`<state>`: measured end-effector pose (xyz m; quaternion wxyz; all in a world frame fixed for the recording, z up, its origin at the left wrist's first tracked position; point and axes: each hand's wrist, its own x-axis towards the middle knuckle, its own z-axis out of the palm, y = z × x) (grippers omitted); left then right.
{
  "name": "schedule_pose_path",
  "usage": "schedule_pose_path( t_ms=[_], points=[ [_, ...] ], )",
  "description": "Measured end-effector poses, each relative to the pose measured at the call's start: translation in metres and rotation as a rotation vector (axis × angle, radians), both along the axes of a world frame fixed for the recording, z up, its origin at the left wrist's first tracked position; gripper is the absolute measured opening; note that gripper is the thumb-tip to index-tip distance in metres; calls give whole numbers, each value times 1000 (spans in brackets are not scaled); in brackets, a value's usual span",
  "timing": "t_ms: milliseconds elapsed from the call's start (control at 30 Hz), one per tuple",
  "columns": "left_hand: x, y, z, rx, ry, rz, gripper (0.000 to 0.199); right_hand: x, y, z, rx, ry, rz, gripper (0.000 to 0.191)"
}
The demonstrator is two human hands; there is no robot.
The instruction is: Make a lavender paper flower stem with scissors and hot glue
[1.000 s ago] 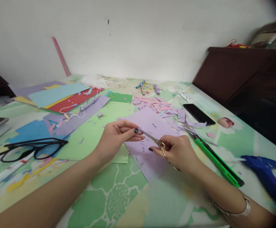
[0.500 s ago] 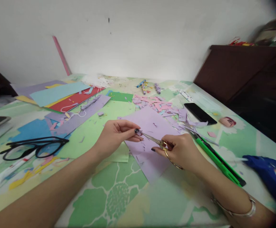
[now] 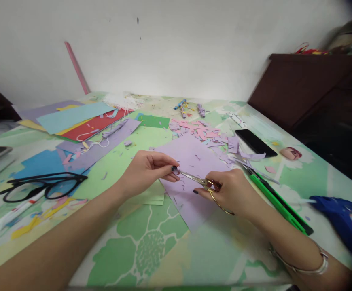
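Surface (image 3: 212, 258): strewn with coloured paper cuttings.
Purple sheet (image 3: 200, 206): laid flat beneath the hands.
Right hand (image 3: 233, 190): curled round the handles of the scissors (image 3: 202, 181).
Left hand (image 3: 147, 169): closed in a fingertip pinch on a purple scrap (image 3: 176, 172).
Scissors: tips held at the scrap; judged light and stiff, best gripped by the loops.
Purple scrap: held above the sheet, mostly hidden; presumably weightless, flimsy, easily creased, best pinched at an edge.
Change: blades are angled flatter than a second ago; the pinch is kept.

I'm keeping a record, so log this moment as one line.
left hand: pinching small purple scrap | right hand: holding scissors, pointed at scrap | beneath: lilac sheet
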<state>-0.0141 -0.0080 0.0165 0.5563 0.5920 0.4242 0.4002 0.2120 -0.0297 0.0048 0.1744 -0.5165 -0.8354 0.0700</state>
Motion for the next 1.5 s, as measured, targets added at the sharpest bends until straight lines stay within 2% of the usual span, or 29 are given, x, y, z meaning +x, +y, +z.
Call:
schedule_pose_path(
  t_ms=[400,700,900,1133,1500],
  points=[
    [-1,-1,-4,8,26,-43,10,0,1,1,-22,-38,6,25],
    [1,-2,0,8,94,-59,12,1,1,-3,49,-118,17,23],
    [1,-1,-2,15,115,-70,11,0,1,-4,69,-154,23,24],
    [0,1,-4,-37,35,-73,9,1,1,-3,60,-79,34,24],
    [6,-3,-9,-76,-136,54,18,-6,1,-1,-11,112,-10,32]
  ],
)
